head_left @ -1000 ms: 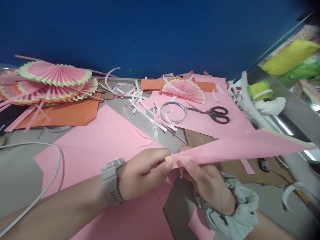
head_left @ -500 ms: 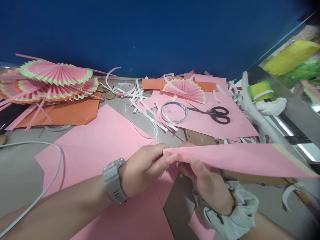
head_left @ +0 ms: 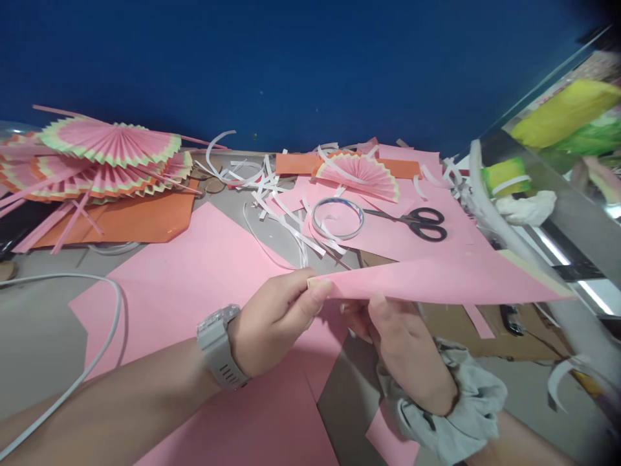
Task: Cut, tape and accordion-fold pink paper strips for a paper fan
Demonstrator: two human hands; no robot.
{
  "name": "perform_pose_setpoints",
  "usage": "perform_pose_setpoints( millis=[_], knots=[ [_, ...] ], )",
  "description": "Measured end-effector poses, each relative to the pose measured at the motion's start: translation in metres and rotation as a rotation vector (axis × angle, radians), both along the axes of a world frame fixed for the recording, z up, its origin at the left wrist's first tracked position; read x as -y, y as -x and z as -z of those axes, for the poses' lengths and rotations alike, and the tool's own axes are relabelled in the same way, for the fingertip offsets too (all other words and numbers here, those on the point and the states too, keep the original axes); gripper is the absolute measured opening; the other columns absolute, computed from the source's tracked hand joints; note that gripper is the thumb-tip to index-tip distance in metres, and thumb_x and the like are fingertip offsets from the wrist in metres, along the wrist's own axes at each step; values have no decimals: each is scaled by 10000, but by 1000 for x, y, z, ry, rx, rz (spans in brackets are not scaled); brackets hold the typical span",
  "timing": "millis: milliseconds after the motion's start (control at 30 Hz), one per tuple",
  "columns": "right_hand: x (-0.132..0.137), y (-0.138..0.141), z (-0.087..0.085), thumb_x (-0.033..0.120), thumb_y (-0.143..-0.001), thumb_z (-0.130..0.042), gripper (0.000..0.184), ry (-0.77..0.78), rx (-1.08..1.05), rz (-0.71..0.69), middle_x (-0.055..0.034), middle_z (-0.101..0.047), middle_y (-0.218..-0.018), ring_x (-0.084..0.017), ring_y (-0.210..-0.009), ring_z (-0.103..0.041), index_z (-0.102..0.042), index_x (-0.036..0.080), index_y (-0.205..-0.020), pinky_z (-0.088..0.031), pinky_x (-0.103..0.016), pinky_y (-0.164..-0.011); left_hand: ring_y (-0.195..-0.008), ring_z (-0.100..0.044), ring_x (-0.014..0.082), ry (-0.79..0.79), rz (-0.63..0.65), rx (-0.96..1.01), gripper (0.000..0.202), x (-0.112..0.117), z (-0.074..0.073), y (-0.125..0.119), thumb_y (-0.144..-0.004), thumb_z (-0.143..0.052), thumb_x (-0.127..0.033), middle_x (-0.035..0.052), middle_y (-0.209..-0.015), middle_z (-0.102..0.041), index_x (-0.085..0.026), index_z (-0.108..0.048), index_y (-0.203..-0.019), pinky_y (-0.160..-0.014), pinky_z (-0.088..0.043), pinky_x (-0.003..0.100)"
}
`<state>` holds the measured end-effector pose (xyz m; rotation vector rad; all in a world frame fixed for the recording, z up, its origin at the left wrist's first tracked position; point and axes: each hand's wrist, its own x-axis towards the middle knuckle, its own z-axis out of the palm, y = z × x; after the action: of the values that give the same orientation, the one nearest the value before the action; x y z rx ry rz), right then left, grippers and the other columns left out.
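A folded strip of pink paper (head_left: 436, 281) with a pale yellow far end stretches out to the right, above the table. My left hand (head_left: 279, 314), wearing a grey watch (head_left: 218, 343), pinches its near end between thumb and fingers. Along its lower edge my right hand (head_left: 402, 349) grips it, thumb on the near side; the fingers behind are partly hidden. A grey-green scrunchie (head_left: 456, 401) circles my right wrist. Large pink sheets (head_left: 194, 278) lie beneath and left of my hands.
Black-handled scissors (head_left: 422, 223) and a roll of tape (head_left: 338, 219) lie on pink paper beyond the strip. Pleated paper fans (head_left: 116, 145) are stacked at the left, near an orange sheet (head_left: 140, 217). White paper scraps (head_left: 281, 213) are scattered mid-table. A white cable (head_left: 114, 323) curves across the left.
The strip's right end has swung up and away, uncovering cardboard and a small pink piece below it. My left hand keeps its pinch and has shifted slightly left and up.
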<state>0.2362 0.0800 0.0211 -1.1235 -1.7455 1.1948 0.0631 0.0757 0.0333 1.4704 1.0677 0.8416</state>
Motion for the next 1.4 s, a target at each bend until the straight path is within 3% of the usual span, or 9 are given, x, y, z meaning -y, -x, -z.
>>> perform_pose_setpoints(
  millis=[100, 200, 267, 400, 500, 633, 867, 1233, 1400],
  knots=[
    [-1, 2, -5, 362, -933, -347, 285, 2, 7, 6, 37, -415, -545, -111, -438, -377, -514, 224, -747, -350, -253, -425, -537, -400, 91, -2, -9, -12, 374, 0, 1, 0, -938, -298, -395, -41, -563, -430, -181, -399, -649, -535, -332, 227],
    [0, 3, -10, 256, -895, -450, 202, -148, 133, -108, 45, -422, -547, -102, -451, -387, -469, 216, -697, -345, -244, -435, -544, -403, 94, -15, -73, -25, 374, -1, 3, 1, -938, -289, -403, -40, -577, -419, -184, -398, -655, -535, -337, 229],
    [2, 2, -12, 156, -837, -521, 94, -337, 161, -125, 24, -494, -644, -115, -550, -473, -498, 220, -774, -389, -241, -485, -539, -399, 91, -43, -111, -73, 370, -2, 4, 1, -936, -298, -403, -42, -579, -413, -183, -399, -655, -532, -334, 227],
    [2, -1, -13, 75, -791, -559, 339, -594, 191, 87, -67, -548, -1024, -177, -906, -533, -517, 222, -1094, -462, -284, -736, -538, -405, 85, -103, -85, -182, 339, -5, 5, 1, -933, -327, -380, -46, -586, -428, -178, -425, -678, -535, -329, 219],
    [-3, -2, -15, 94, -838, -524, 236, -557, 348, 86, -55, -587, -988, -158, -923, -535, -548, 192, -1052, -433, -268, -814, -565, -420, 91, -128, -46, -202, 317, -6, 6, 1, -933, -325, -376, -40, -619, -447, -177, -448, -718, -537, -332, 215],
    [-9, 0, -17, 122, -853, -533, 95, -478, 382, 51, -23, -588, -886, -121, -853, -543, -579, 180, -914, -425, -224, -774, -555, -392, 96, -138, 10, -305, 333, -6, 8, 1, -920, -338, -413, -43, -605, -406, -180, -419, -696, -513, -308, 223],
    [-13, 0, -17, 70, -859, -511, 156, -361, 229, -104, 7, -590, -898, -100, -884, -531, -572, 204, -911, -415, -210, -798, -555, -412, 96, -106, 95, -369, 351, -4, 11, 1, -890, -383, -474, -46, -616, -443, -187, -402, -688, -508, -307, 221],
    [-13, 0, -17, 118, -876, -500, 128, -255, 219, -144, 5, -595, -877, -130, -862, -540, -580, 215, -852, -428, -264, -765, -557, -429, 97, -120, 169, -357, 310, -4, 8, 0, -885, -423, -425, -43, -628, -469, -186, -400, -688, -524, -323, 228],
    [-11, 0, -20, 124, -855, -531, 117, -280, 178, -51, 19, -601, -839, -128, -837, -555, -582, 229, -852, -432, -260, -740, -638, -453, 122, -168, 231, -238, 296, -2, 0, 2, -941, -263, -347, -7, -704, -477, -185, -418, -748, -625, -377, 267]
  ],
)
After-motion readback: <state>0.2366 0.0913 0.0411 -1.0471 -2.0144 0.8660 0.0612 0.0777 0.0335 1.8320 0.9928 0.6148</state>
